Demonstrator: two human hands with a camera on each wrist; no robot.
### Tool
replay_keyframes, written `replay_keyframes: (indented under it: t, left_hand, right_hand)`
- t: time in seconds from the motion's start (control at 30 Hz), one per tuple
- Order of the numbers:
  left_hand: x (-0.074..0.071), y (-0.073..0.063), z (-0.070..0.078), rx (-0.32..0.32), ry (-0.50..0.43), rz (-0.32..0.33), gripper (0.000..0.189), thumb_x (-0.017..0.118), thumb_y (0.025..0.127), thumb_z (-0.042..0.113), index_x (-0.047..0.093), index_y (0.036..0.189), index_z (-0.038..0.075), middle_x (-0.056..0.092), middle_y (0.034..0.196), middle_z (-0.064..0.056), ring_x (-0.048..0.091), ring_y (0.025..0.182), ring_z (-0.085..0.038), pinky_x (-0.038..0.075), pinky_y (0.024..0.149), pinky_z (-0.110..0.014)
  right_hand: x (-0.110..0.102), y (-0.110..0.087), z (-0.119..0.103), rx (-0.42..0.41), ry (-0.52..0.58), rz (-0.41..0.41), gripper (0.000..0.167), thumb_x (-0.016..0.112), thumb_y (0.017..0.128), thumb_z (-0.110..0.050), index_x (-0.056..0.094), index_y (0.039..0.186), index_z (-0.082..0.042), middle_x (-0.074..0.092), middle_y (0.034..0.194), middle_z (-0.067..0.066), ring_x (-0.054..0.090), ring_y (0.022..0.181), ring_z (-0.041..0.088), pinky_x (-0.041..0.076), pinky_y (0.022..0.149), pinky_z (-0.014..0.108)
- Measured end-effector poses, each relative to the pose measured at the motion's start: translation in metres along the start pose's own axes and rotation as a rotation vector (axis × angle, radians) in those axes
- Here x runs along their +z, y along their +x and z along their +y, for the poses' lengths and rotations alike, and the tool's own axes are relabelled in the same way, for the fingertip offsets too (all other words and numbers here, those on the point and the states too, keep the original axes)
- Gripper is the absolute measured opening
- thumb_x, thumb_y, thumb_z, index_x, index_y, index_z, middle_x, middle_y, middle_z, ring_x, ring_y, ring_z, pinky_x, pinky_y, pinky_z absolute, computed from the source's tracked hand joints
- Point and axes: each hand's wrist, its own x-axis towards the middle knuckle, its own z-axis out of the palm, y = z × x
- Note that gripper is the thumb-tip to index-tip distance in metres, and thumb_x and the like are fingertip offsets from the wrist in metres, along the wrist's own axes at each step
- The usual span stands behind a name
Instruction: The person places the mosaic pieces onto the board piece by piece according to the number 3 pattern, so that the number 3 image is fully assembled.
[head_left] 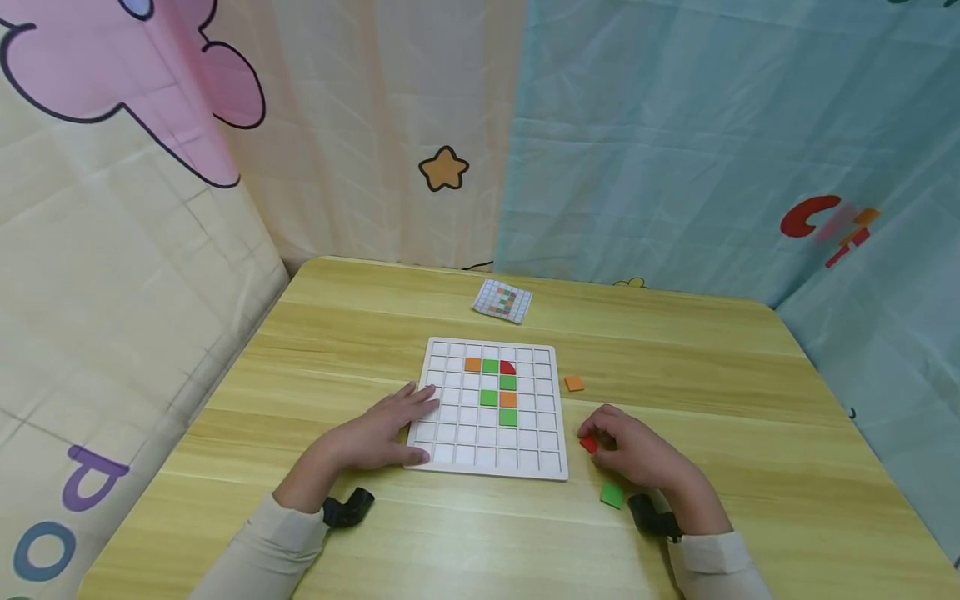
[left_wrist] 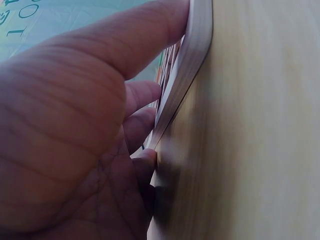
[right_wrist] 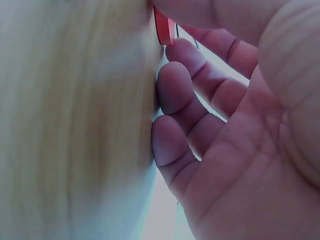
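A white square grid board (head_left: 465, 437) lies on the table, with orange, green and red tiles in some of its cells. My left hand (head_left: 386, 429) rests at the board's left edge with fingers spread and fairly straight. In the left wrist view, the thumb (left_wrist: 145, 30) touches the board's rim (left_wrist: 187, 65). To the right of the board, my right hand (head_left: 637, 446) pinches a red tile (head_left: 588, 444) between thumb and fingers, low at the tabletop. The right wrist view shows part of this red tile (right_wrist: 164, 27) by the thumb, the other fingertips touching the table.
A loose orange tile (head_left: 574, 383) lies right of the board, and a green tile (head_left: 612, 495) lies below the right hand. Behind the board is a small card (head_left: 502, 301) printed with a coloured grid pattern. Patterned curtains (head_left: 637, 150) hang behind the wooden table (head_left: 360, 308).
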Motion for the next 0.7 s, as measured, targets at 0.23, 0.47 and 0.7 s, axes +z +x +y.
replay_keyframes:
  t: [0.23, 0.47, 0.7]
  left_hand:
    - [0.0002, 0.0001, -0.0004, 0.005, 0.001, 0.001, 0.082, 0.073, 0.089, 0.039, 0.034, 0.156, 0.011, 0.018, 0.165, -0.001, 0.005, 0.151, -0.033, 0.015, 0.116, -0.057]
    - [0.0009, -0.0007, 0.0006, 0.006, -0.009, -0.002, 0.082, 0.073, 0.09, 0.038, 0.034, 0.156, 0.011, 0.018, 0.165, -0.002, 0.004, 0.151, -0.032, 0.014, 0.117, -0.057]
    - [-0.0004, -0.0008, 0.0014, 0.003, -0.002, 0.001, 0.081, 0.073, 0.09, 0.037, 0.034, 0.155, 0.011, 0.018, 0.165, -0.001, 0.004, 0.151, -0.031, 0.014, 0.117, -0.056]
  right_hand:
    - [0.0004, -0.0005, -0.001, 0.012, -0.012, 0.014, 0.019, 0.073, 0.086, -0.005, 0.066, 0.101, -0.015, 0.053, 0.097, -0.004, 0.05, 0.087, 0.017, 0.044, 0.075, 0.032]
    - [0.0021, 0.0001, 0.002, -0.007, 0.0, 0.034, 0.017, 0.074, 0.085, -0.005, 0.065, 0.097, -0.014, 0.054, 0.093, -0.003, 0.051, 0.083, 0.015, 0.046, 0.073, 0.03]
    - [0.0012, 0.0014, -0.0002, 0.011, 0.033, 0.046, 0.016, 0.076, 0.086, -0.01, 0.063, 0.094, -0.016, 0.054, 0.089, -0.003, 0.053, 0.081, 0.016, 0.047, 0.072, 0.03]
